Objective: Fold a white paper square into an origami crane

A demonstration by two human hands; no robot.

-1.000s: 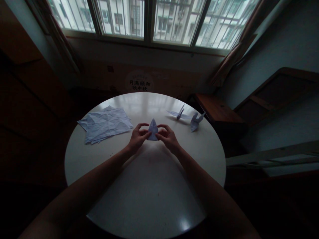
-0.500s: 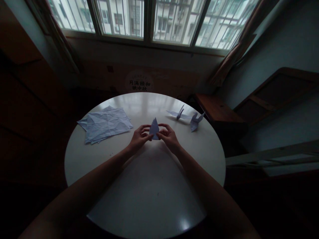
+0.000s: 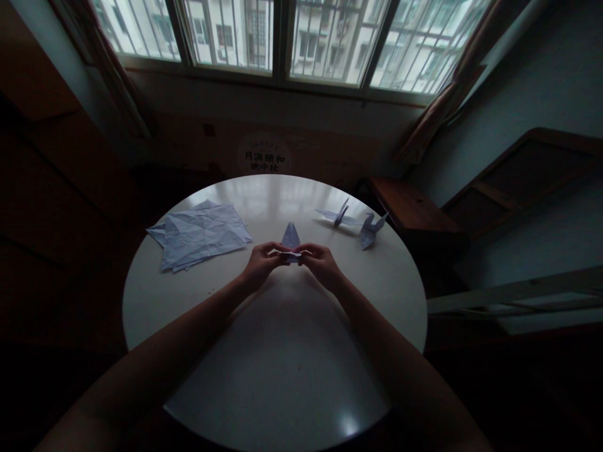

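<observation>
A small folded paper (image 3: 291,235), pale and pointed at the top, is held between my two hands over the middle of the round white table (image 3: 282,339). My left hand (image 3: 264,260) pinches its left side with thumb and fingers. On the opposite side my right hand (image 3: 320,260) grips it the same way. A lower flap of the paper is bent across between my fingertips, and the fingers hide part of the fold.
Creased paper sheets (image 3: 202,235) lie stacked at the table's left. Two folded paper cranes, one (image 3: 340,215) farther back and one (image 3: 370,231) nearer, stand at the right. Beyond the table's right edge is a wooden stool or bench (image 3: 409,204).
My fingers have come down from the sides of the folded paper toward its lower part. The lower flap is now bent, and the pointed upper part shows above my hands.
</observation>
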